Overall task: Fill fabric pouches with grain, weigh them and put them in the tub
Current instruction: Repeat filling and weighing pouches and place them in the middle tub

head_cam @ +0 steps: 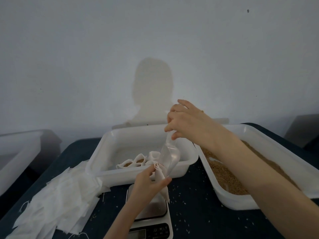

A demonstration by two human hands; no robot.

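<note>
Visibly three filled pouches [136,162] in tub [107,147].

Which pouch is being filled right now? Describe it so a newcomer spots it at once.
Start at the middle tub, with the scale in front of it. Just above the scale, the left hand pinches a white pouch while the right hand tips a clear scoop into it. Unlike the filled pouches in the tub and the flat pile to the left, it hangs in the air.

Three tubs [107,149], one scale [151,214], one scoop [168,156]
</note>
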